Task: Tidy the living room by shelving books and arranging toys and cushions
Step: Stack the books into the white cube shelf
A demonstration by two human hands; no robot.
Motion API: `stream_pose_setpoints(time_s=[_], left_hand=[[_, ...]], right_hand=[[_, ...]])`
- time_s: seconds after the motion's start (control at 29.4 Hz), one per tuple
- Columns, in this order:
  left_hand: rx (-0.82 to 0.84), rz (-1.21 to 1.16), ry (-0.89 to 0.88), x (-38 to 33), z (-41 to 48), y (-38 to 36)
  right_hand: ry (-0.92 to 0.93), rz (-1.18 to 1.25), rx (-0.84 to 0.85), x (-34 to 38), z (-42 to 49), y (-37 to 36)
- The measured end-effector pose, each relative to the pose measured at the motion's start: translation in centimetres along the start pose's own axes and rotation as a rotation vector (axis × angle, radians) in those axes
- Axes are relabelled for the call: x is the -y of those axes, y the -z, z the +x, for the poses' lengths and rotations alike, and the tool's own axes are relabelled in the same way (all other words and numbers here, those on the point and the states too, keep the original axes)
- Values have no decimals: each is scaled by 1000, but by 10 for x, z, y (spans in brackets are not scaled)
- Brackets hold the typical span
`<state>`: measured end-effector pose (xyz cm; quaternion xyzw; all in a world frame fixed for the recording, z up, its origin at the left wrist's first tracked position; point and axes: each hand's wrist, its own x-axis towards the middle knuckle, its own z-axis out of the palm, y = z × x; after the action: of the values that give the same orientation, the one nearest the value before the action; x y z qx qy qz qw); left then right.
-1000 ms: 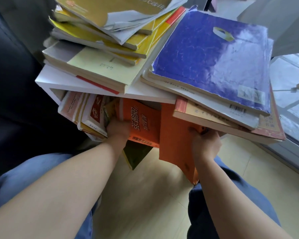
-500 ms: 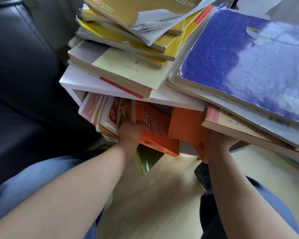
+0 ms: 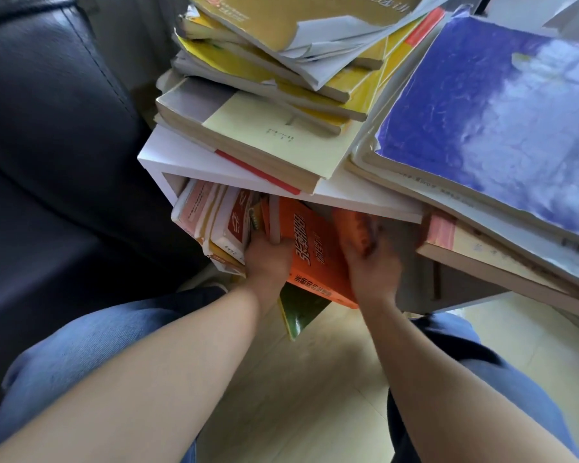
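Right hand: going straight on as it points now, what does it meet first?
The right hand points into the opening of the white shelf. The blurred orange book that it touches comes first. Depth behind that is unclear.

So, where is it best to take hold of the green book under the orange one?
Take the green book by its lower corner, coming from below. That corner sticks out bare past the orange book; the rest is hidden behind it.
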<state>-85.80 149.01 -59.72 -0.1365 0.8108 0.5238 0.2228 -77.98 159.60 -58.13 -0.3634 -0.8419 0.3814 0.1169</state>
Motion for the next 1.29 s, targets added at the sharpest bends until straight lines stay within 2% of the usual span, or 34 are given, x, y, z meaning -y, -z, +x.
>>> stream_pose_setpoints(time_s=[0.07, 0.1, 0.24, 0.37, 0.51, 0.65, 0.78, 0.99, 1.06, 1.12, 1.16, 1.23, 1.29], left_hand=[[3, 33, 0, 0, 1, 2], [1, 43, 8, -1, 1, 2], [35, 10, 15, -2, 2, 3], [58, -37, 78, -8, -1, 5], [111, 32, 144, -15, -5, 9], [181, -34, 195, -13, -7, 10], [240, -59, 230, -17, -16, 6], [329, -223, 272, -14, -13, 7], [273, -279, 271, -11, -13, 7], [150, -120, 272, -13, -12, 5], [67, 100, 221, -17, -16, 4], [5, 507, 11, -21, -24, 3], [-16, 615, -56, -17, -25, -1]], right_hand=[[-9, -55, 234, -8, -6, -17], [-20, -20, 262, -8, -9, -20], [-23, 38, 248, -10, -2, -11], [-11, 61, 340, -17, -6, -12], [-52, 117, 396, -23, -11, -23], [-13, -125, 521, -26, -6, -23], [42, -329, 465, -29, -6, -28], [135, -390, 357, -26, -2, -29], [135, -409, 368, -25, 3, -25], [134, -407, 384, -24, 6, -21], [132, -403, 393, -24, 6, -21], [125, -401, 403, -23, 5, -23], [122, -408, 410, -24, 5, -26]])
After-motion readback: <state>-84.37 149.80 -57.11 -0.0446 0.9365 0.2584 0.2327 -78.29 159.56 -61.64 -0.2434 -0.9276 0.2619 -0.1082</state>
